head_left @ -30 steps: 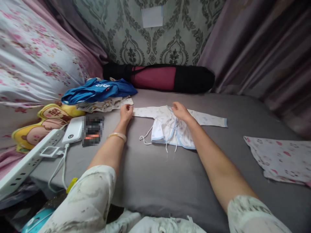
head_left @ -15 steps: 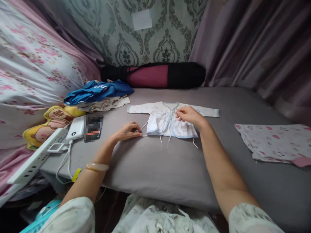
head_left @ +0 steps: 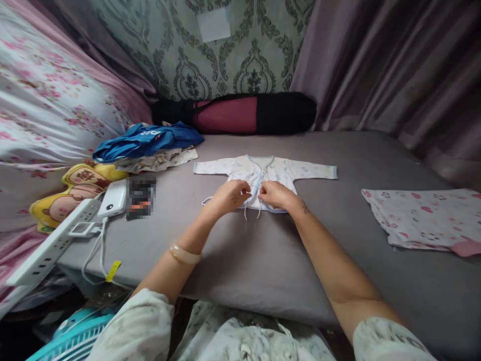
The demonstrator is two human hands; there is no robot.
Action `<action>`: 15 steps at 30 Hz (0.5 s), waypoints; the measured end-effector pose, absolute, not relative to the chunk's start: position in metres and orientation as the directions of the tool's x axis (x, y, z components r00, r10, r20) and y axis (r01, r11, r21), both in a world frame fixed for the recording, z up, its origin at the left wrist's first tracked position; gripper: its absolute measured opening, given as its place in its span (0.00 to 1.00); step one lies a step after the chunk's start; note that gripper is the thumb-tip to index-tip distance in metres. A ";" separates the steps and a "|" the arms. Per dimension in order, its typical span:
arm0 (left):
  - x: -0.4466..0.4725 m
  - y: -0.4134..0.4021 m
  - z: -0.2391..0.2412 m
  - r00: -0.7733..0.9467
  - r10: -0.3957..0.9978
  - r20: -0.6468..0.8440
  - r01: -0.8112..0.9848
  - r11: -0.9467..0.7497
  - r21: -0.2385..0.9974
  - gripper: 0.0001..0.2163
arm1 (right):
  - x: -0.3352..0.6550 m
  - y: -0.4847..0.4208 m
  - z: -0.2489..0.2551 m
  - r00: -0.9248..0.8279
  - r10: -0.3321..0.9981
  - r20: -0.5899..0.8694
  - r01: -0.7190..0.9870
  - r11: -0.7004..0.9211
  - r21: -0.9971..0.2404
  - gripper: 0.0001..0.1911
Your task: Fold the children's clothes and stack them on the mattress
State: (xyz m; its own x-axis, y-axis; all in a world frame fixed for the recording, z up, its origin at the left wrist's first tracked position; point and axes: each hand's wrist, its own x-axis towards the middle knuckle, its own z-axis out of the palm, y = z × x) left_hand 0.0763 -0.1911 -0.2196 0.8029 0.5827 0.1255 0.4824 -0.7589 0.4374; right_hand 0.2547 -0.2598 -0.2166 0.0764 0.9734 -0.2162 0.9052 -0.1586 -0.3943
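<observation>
A black and maroon rolled bag is lying along the far edge of the grey bed sheet, against the patterned wall, where a white paper is hanging. On the left, a blue garment is resting on pale printed cloth, and a yellow plush toy is sitting just beside a white power strip. A white power bank is lying near it with a cable plugged in, and a pixelated dark object is resting right next to the bank. A folded pink-printed cloth is lying well apart on the right. None of these is standing between the hands and the small white jacket, which is lying spread on the middle of the sheet with both sleeves stretched out and its blue-edged front facing up. The left hand and the right hand are covering parts of its lower front, near each other with a narrow gap between. Both are forming a pinch, fingertips drawn close together beside the thin white ties; whether they are actually gripping a tie, I cannot tell.
</observation>
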 end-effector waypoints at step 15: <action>0.095 -0.212 -0.247 0.630 0.769 0.105 0.750 -0.638 0.174 0.06 | 0.236 -0.261 -0.218 0.209 0.953 -0.221 0.953 -0.249 -0.172 0.15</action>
State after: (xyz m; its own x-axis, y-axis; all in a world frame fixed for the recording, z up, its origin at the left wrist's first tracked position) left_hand 0.0951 -0.2117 -0.2472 0.6305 0.7691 0.1049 0.7498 -0.6384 0.1741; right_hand 0.2363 -0.2612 -0.2180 0.2089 0.9526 -0.2211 0.9531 -0.2490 -0.1719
